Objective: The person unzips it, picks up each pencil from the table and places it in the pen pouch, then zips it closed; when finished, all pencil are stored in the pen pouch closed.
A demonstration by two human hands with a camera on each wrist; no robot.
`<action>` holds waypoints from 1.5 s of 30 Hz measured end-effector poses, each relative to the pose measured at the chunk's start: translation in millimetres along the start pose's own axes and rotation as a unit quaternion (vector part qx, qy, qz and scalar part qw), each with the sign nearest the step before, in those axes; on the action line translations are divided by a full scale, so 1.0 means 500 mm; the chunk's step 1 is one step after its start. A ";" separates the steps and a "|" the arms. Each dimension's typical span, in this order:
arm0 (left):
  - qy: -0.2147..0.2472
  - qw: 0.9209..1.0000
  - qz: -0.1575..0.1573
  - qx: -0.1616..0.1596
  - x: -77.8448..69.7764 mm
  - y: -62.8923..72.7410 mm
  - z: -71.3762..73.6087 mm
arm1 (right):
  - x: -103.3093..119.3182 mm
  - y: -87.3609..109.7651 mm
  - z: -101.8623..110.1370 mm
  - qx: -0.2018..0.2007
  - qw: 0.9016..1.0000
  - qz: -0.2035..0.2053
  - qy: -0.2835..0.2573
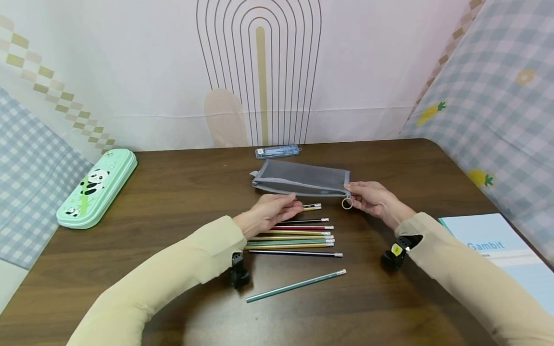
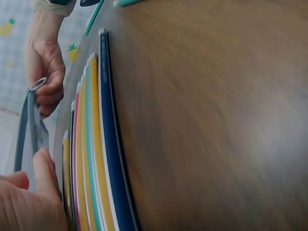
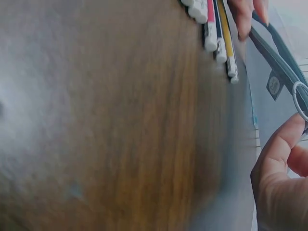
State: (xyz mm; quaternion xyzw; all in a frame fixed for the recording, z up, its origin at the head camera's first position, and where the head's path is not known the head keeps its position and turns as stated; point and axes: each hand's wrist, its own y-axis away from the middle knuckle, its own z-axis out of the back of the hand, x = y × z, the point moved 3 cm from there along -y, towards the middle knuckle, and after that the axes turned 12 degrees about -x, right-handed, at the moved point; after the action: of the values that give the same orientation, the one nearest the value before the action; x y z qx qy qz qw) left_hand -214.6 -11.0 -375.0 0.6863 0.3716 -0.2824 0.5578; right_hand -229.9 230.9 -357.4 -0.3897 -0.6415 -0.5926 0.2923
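Observation:
A grey mesh zip pouch (image 1: 303, 175) is held tilted above the table, its zip side toward me and its mouth parted. My right hand (image 1: 372, 199) pinches the right corner, beside a metal ring (image 1: 347, 203) on the zip end. At the middle of the near edge, my left hand (image 1: 274, 211) holds the rim between thumb and fingers; the right wrist view shows those fingers (image 3: 242, 19) on the edge. Under and nearer than the left hand lie several pencils (image 1: 294, 245) in a row, eraser ends to the right, partly hidden by that hand. One teal pencil (image 1: 296, 286) lies apart, slanted.
A mint panda pencil case (image 1: 97, 187) lies at the left table edge. Behind the pouch is a small blue transparent case (image 1: 277, 152). A notebook (image 1: 493, 240) rests at the right, partly under the right forearm. Fabric hangs along the table's back and sides.

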 end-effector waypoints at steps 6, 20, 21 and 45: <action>0.032 0.998 -0.036 -0.036 0.002 -0.012 -0.029 | -0.007 0.010 0.004 0.009 1.000 -0.002 -0.015; 0.029 0.996 -0.087 -0.018 -0.010 -0.019 -0.059 | 0.022 0.041 0.014 -0.138 0.916 0.298 0.233; 0.026 0.996 -0.089 -0.015 -0.010 -0.019 -0.061 | 0.026 0.046 0.004 -0.144 0.897 0.329 0.259; -0.114 0.987 -0.098 0.059 -0.048 -0.038 -0.048 | 0.049 0.047 -0.051 -0.154 0.779 0.456 0.402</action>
State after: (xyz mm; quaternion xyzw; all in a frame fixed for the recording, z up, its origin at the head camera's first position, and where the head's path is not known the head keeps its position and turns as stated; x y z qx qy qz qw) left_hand -244.5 9.7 -361.1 0.6413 0.3540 -0.4336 0.5248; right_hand -225.1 209.4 -321.0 -0.4030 -0.1135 -0.5835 0.6958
